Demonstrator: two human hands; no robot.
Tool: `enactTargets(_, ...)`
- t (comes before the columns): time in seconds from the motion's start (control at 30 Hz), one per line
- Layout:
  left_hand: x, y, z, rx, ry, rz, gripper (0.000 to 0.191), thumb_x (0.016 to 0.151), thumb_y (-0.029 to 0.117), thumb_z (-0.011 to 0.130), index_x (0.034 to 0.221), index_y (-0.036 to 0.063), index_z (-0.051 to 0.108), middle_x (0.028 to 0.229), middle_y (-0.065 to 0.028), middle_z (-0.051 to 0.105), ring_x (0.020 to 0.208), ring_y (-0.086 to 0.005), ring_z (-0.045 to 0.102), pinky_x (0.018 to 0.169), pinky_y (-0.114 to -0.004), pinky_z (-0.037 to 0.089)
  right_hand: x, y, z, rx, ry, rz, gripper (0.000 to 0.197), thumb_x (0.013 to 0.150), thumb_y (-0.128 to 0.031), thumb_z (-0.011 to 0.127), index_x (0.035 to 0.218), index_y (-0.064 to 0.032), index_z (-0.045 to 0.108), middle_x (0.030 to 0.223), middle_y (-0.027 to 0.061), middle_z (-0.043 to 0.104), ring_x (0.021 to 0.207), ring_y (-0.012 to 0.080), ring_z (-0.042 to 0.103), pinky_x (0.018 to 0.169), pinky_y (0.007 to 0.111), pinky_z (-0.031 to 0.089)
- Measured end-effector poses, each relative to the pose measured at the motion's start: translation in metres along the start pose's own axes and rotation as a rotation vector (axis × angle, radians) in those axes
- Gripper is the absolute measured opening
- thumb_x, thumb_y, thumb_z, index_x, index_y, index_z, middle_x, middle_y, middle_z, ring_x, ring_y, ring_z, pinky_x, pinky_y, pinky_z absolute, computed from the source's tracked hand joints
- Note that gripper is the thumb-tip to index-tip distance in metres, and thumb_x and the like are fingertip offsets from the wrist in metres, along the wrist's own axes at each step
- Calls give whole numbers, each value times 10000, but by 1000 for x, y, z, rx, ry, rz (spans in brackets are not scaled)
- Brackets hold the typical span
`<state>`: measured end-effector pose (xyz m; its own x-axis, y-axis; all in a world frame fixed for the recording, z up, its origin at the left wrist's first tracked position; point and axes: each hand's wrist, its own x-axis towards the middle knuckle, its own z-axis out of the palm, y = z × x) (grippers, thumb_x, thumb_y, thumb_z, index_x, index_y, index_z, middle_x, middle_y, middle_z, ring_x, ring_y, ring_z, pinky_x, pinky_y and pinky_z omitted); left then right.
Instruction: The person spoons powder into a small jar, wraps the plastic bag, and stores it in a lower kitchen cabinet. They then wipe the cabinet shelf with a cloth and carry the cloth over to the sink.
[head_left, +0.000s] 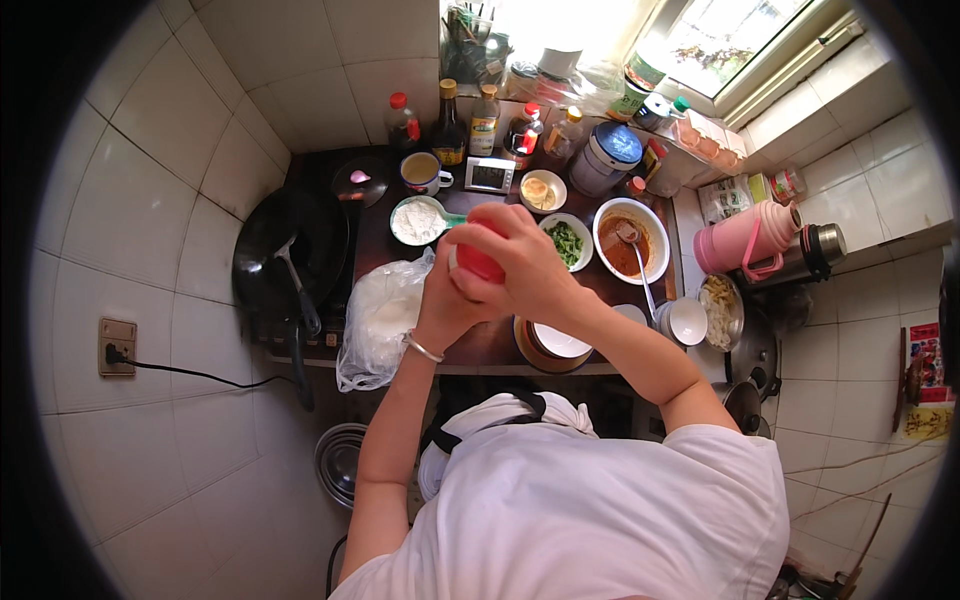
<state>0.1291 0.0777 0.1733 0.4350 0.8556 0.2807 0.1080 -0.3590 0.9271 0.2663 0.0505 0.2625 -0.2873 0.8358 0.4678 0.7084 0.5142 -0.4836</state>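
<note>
Both hands are raised in front of me above the counter, wrapped around a container with a red top (481, 262). My left hand (444, 304) holds it from the left and below. My right hand (521, 259) curls over the red top from the right. Most of the container is hidden by the fingers. Behind the hands lie a bowl of white powder (418, 221) with a green handle and a bowl of chopped greens (568, 238). A clear plastic bag (375, 330) with white contents rests by my left wrist.
A black wok (289, 262) with a spatula (296, 277) stands left. Sauce bottles (448, 127), an enamel mug (421, 176) and a digital clock (489, 176) line the back. Right are a bowl of red-brown sauce (664, 232) with a spoon and a pink thermos (742, 234). Stacked bowls (551, 358) sit at the front edge.
</note>
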Motion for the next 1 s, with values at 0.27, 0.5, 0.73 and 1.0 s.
enactTargets(0.27, 74, 9, 42, 20, 120, 106, 1089, 516, 363, 866, 1394, 121, 269, 1334, -173, 377, 1172, -326, 434, 988, -428, 365, 23, 86, -73, -19, -97, 271, 557, 701, -294, 730, 1174, -88, 519, 1085, 194, 521, 1032, 352, 501, 911, 405, 426)
enactTargets(0.5, 70, -20, 34, 43, -15, 74, 465, 918, 356, 492, 1260, 41, 497, 1207, -148, 557, 1155, -304, 480, 983, -383, 355, 103, 235, -151, -538, 9, 362, 584, 716, -317, 736, 1196, -112, 475, 1085, 190, 536, 1038, 345, 523, 884, 433, 479)
enactTargets(0.73, -21, -57, 32, 89, 96, -216, 347, 959, 205, 389, 1204, 15, 545, 1167, -141, 589, 1083, -288, 538, 960, -359, 376, 136, 340, -141, -718, -51, 450, 603, 631, -324, 721, 1168, -151, 509, 1057, 179, 573, 1011, 350, 547, 817, 418, 484)
enactTargets(1.0, -83, -85, 10, 407, -47, -335, 350, 903, 107, 474, 1241, 22, 509, 1178, -166, 561, 1098, -331, 511, 989, -392, 349, 152, 396, -126, -728, -111, 423, 459, 653, -276, 667, 1054, -87, 547, 894, 193, 633, 867, 359, 609, 742, 419, 498)
